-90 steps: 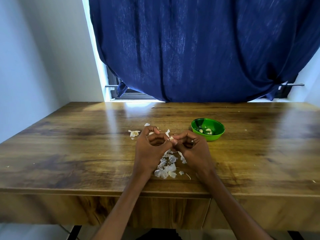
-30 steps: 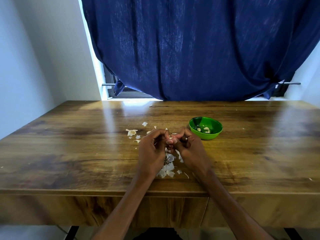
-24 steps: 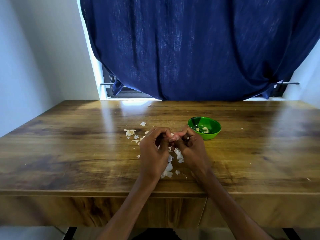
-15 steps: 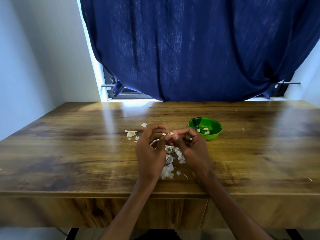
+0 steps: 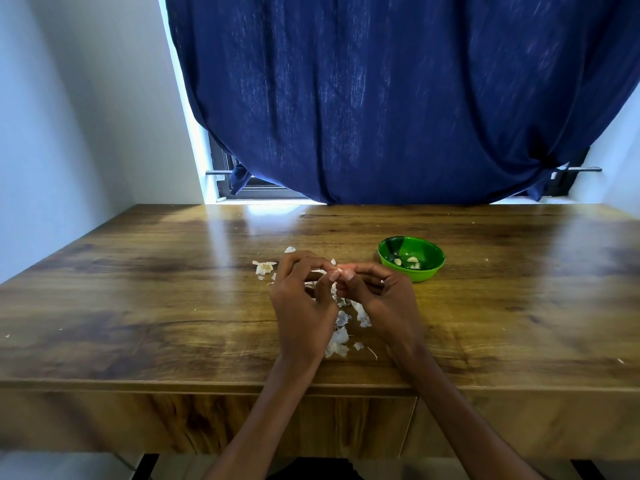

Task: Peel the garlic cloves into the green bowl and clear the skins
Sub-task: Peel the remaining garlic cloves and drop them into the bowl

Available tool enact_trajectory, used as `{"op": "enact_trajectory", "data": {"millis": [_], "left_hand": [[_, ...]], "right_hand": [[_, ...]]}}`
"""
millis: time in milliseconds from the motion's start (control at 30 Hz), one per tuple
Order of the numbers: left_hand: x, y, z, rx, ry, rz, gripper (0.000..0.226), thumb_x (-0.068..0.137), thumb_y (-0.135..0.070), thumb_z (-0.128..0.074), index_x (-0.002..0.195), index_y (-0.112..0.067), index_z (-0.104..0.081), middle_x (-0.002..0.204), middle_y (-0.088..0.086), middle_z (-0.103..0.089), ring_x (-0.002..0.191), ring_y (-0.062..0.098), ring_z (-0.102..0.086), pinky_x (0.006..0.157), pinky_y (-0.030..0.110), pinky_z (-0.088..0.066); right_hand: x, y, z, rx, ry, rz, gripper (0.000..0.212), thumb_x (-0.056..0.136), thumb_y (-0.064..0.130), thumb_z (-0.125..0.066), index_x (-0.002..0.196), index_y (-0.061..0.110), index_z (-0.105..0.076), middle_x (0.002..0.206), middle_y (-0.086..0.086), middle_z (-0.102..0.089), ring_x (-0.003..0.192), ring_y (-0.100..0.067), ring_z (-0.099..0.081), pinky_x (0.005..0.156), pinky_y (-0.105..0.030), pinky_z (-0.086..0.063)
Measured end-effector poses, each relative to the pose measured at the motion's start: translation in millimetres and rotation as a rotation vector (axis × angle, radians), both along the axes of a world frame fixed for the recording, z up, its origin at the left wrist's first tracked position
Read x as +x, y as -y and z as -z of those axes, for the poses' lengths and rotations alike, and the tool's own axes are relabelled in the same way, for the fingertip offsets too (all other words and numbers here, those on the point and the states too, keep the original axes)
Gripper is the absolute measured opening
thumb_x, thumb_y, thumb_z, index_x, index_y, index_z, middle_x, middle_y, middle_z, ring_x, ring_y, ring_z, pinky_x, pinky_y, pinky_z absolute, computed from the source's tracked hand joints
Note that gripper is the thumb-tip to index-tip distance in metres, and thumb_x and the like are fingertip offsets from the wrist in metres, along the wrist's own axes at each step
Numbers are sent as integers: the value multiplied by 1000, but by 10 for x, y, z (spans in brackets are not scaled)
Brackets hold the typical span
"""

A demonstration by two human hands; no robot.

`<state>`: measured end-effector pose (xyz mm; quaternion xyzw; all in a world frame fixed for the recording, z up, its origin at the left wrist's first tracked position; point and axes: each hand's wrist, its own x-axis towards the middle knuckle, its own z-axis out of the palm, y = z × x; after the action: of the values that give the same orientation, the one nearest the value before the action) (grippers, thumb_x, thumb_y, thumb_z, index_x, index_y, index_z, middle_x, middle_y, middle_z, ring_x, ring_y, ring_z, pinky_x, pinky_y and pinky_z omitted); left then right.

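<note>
My left hand (image 5: 299, 308) and my right hand (image 5: 382, 299) meet above the middle of the wooden table (image 5: 138, 306). Between their fingertips they pinch a small pale garlic clove (image 5: 344, 274), mostly hidden by the fingers. Loose white garlic skins (image 5: 341, 336) lie scattered on the table under and between my hands. More skins (image 5: 265, 267) lie just left of my left hand. The green bowl (image 5: 429, 268) stands a little right of and beyond my right hand, with a few peeled cloves (image 5: 408, 262) inside.
A dark blue curtain (image 5: 381, 98) hangs behind the table's far edge over a window. A white wall runs along the left. The table's near edge (image 5: 173, 386) is close to my forearms. Tiny skin scraps dot the table at the far right and left.
My hands stayed together over the skins, fingers working at the clove. Their fingertips have shifted slightly and lifted, and the clove now shows between them.
</note>
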<state>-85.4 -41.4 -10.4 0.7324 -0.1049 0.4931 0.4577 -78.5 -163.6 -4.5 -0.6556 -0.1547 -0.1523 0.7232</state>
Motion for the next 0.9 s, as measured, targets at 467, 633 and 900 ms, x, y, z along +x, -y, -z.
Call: {"op": "enact_trajectory", "data": {"millis": [467,633,900], "left_hand": [[0,-18,33,-15,-101,-31,17,87,-32,-74,93,-16,-79,110,-2,-67,102,6,-62,80,20,-53],[-54,-40,10,-7,-97,23,29,88,-34,-61,106,-17,-76,102,-5,-68,91,-6,-61,75,5,-45],[-81,11,-34,-152,-190,141,21,83,-29,-77,98,-14,-79,87,-13,-74,80,-3,-70,67,15,-56]], "right_hand": [[22,40,6,29,-92,39,9,97,10,-68,102,5,-73,94,-8,-79,89,-21,-77,69,-42,-64],[23,49,2,10,-119,30,9,98,9,-65,104,5,-70,95,-5,-80,87,-19,-77,61,-36,-62],[50,67,26,-56,-82,-45,9,97,8,-65,103,8,-72,91,-4,-79,89,-14,-74,59,-27,-55]]}}
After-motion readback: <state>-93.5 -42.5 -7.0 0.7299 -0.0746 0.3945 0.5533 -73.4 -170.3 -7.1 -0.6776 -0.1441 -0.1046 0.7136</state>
